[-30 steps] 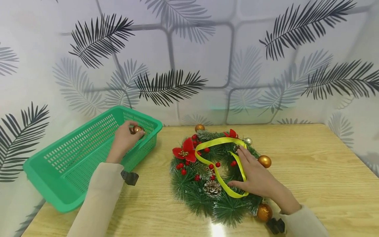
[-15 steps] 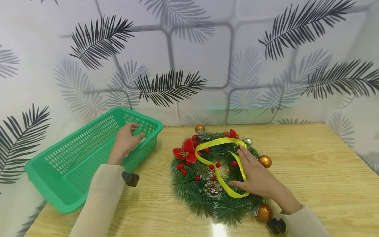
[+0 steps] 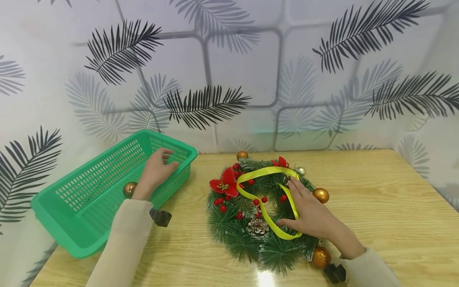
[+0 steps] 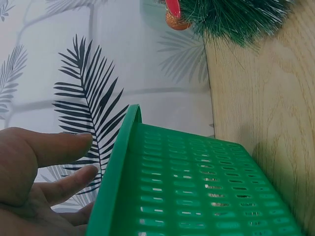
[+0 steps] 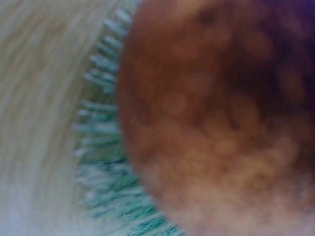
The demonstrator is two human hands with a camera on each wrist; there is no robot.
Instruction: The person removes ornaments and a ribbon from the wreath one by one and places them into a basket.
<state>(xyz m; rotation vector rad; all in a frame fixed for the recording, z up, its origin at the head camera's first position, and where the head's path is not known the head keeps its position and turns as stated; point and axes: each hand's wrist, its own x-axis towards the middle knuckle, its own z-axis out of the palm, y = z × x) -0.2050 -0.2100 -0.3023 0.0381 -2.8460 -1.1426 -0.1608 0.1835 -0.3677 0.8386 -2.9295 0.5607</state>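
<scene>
My left hand [image 3: 155, 171] hovers over the far end of a green plastic basket [image 3: 50, 227], fingers loosely bent and holding nothing. In the left wrist view its thumb and fingers appear beside the basket's rim [image 4: 114, 172]. A copper-coloured bauble [image 3: 129, 190] lies inside the basket, partly covered by my left wrist. My right hand [image 3: 313, 213] rests with extended fingers on the right side of a Christmas wreath [image 3: 233, 235], touching the loop of yellow ribbon [image 3: 265, 171] on it. A blurred orange-brown bauble [image 5: 216, 128] fills most of the right wrist view.
The wreath carries a red poinsettia [image 3: 224, 183], a pine cone [image 3: 257, 228] and red berries. Around its edge sit orange baubles, one at the right [image 3: 320, 195], and a small pale bauble [image 3: 301, 171]. A wooden table [image 3: 387, 199] supports everything, with a leaf-patterned backdrop [image 3: 244, 71] behind.
My left hand has let go of the copper bauble, which has moved from the basket's far end toward its middle. The left fingers have spread. My right hand stays in place on the wreath.
</scene>
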